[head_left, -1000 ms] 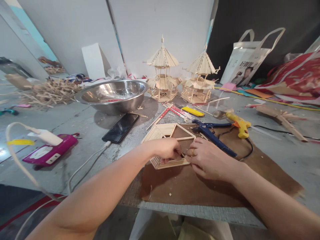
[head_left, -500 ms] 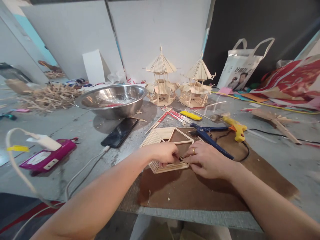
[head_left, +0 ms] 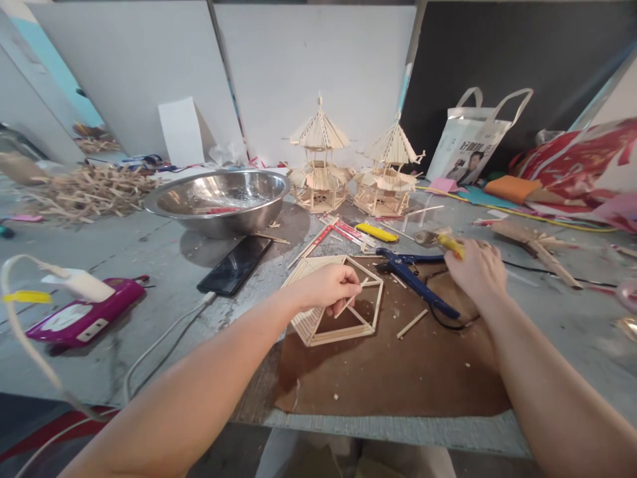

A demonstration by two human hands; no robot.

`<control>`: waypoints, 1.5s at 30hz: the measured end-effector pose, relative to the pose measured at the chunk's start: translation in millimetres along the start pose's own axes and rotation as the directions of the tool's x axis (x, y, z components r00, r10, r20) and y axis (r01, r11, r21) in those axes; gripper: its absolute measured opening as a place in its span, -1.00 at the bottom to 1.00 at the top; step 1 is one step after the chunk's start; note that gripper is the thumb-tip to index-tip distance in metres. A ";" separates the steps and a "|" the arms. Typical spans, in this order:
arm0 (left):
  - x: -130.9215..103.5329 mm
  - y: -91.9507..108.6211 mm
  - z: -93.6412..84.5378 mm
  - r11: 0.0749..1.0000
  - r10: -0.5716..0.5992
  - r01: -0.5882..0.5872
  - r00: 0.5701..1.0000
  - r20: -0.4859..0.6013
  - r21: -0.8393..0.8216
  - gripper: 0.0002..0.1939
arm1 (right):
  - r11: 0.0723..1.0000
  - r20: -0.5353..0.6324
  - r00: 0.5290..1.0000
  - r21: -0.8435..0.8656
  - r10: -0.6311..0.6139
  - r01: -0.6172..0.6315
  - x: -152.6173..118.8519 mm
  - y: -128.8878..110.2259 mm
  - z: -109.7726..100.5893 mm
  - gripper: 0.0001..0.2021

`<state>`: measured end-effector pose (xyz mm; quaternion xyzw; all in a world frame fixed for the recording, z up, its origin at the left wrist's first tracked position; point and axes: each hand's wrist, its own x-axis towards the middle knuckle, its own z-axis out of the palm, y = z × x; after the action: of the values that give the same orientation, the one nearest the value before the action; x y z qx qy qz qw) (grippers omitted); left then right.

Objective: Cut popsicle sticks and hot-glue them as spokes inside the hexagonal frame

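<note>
My left hand [head_left: 334, 289] pinches a short wooden stick [head_left: 344, 308] above a six-sided frame [head_left: 343, 334] of thin sticks. Rows of sticks cover the frame's left side, while its right side shows bare ribs. Over to the right, my right hand [head_left: 478, 271] has closed round the yellow glue gun [head_left: 452, 245], hiding most of its handle. Between the hands, a loose stick [head_left: 412, 324] lies on the brown mat [head_left: 398, 382], close to blue-handled cutters [head_left: 421, 285].
Two stick pagodas [head_left: 319, 156] stand at the back. A steel bowl [head_left: 219, 199], a phone [head_left: 235, 265] and a purple power strip [head_left: 87, 312] occupy the left. A yellow utility knife [head_left: 377, 232] lies beyond the cutters; a white bag [head_left: 462, 143] stands back right.
My right hand has left the frame and moved right onto the glue gun. My left hand has risen slightly with a short stick. A loose stick now shows on the mat.
</note>
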<state>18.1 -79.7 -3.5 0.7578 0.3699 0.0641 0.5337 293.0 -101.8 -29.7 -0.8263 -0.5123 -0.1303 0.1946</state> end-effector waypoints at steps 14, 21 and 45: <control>9.1 -8.6 -3.1 0.949 0.084 -0.135 0.979 -0.187 -0.286 -0.82 | 0.929 0.208 0.915 0.059 0.346 -0.365 18.1 42.4 30.4 -0.61; 12.0 -10.0 -2.3 0.904 0.090 -0.190 0.960 -0.264 -0.382 -0.84 | 0.908 0.035 0.958 0.311 0.283 -0.280 17.1 32.6 15.9 -0.63; 14.7 -6.0 -9.1 0.693 -0.025 -0.333 0.875 -0.484 -0.639 -0.79 | 0.429 0.061 0.993 0.903 -0.104 -0.011 -25.2 -32.9 -7.0 -0.79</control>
<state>21.2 -62.6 -9.2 0.4874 0.3642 0.4222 0.6719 252.3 -111.9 -27.7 -0.5863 -0.5348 0.2023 0.5738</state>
